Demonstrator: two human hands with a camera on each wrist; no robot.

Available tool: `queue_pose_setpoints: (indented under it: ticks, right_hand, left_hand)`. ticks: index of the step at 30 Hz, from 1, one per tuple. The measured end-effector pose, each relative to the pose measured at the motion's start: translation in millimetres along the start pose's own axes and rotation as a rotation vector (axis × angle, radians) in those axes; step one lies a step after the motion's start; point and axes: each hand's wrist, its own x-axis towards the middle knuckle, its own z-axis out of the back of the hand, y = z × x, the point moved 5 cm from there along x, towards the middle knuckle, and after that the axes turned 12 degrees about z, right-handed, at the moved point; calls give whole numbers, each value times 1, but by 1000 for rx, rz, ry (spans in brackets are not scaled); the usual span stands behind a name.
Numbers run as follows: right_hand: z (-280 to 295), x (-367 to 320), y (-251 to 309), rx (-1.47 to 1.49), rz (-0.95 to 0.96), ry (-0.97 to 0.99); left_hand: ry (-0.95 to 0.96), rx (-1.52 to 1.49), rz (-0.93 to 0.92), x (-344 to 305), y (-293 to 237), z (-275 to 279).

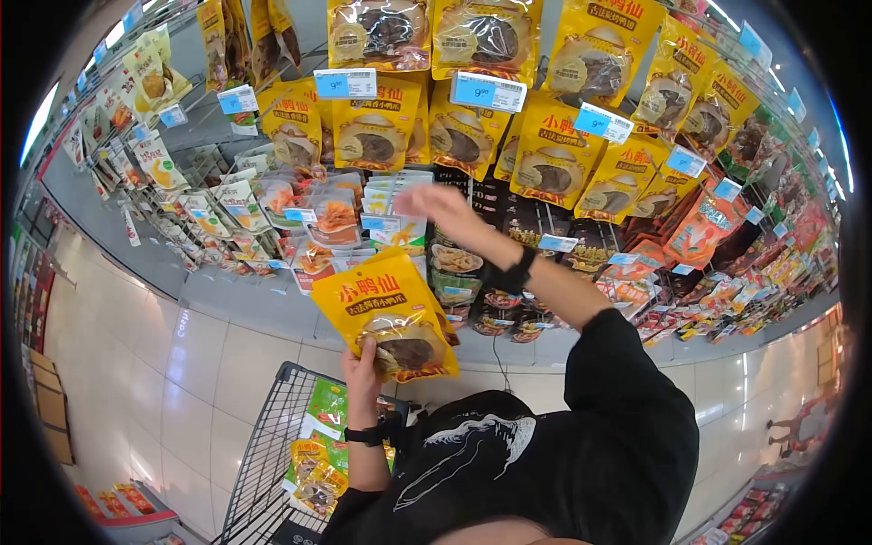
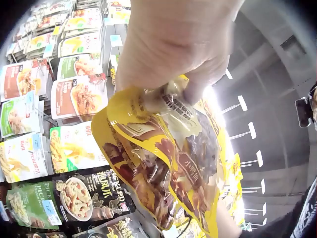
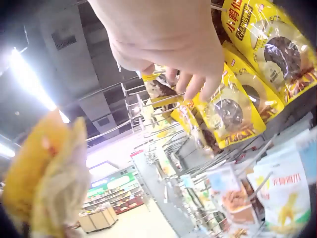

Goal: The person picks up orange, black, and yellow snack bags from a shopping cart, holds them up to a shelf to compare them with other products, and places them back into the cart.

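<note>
In the head view my left hand (image 1: 361, 371) grips the lower edge of yellow snack packets (image 1: 391, 318), at least two together, with the thumb across the front. The left wrist view shows that hand (image 2: 178, 44) pinching the overlapping packets (image 2: 163, 153). My right hand (image 1: 443, 211), slightly blurred, reaches out in front of the shelf, above and to the right of the held packets. Seen from the right wrist, this hand (image 3: 168, 44) has loosely bent fingers and holds nothing visible, near hanging yellow packets (image 3: 230, 116); whether it touches them I cannot tell.
Yellow packets (image 1: 554, 154) hang on hooks with price tags (image 1: 488, 92) along the upper rack. White and orange packets (image 1: 331, 218) hang lower left, black ones (image 1: 454, 259) below centre. A shopping cart (image 1: 259, 445) holding green and yellow packets (image 1: 318, 477) stands beside the person.
</note>
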Motion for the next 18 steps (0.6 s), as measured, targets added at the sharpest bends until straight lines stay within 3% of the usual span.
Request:
queue_pose_setpoints:
  ticks: [1,3,6,8,10,13,18]
  right_hand:
    - [-14,-21,4,160,-175,15]
    - [-29,-54,8,133,-356,102]
    - [-29,-76,1,89,-387,143]
    - [-26,-81,-6,109,-347,88]
    - [-22,-85,-13,165,-476,-20]
    - [-31,-81,-7,317,-388,-91]
    - [-46,-81,5,370,-445,-123]
  left_hand:
    - [4,-1,4,2,1,-2]
    - [-7,-31,22,7,1,-6]
    - [-3,-20,51,11,0,-15]
    - [25,-4,62,13,0,-21]
    - [52,9,65,15,2,-24]
    - [69,15,44,17,6,-22]
    - [4,-2,11,11,5,-13]
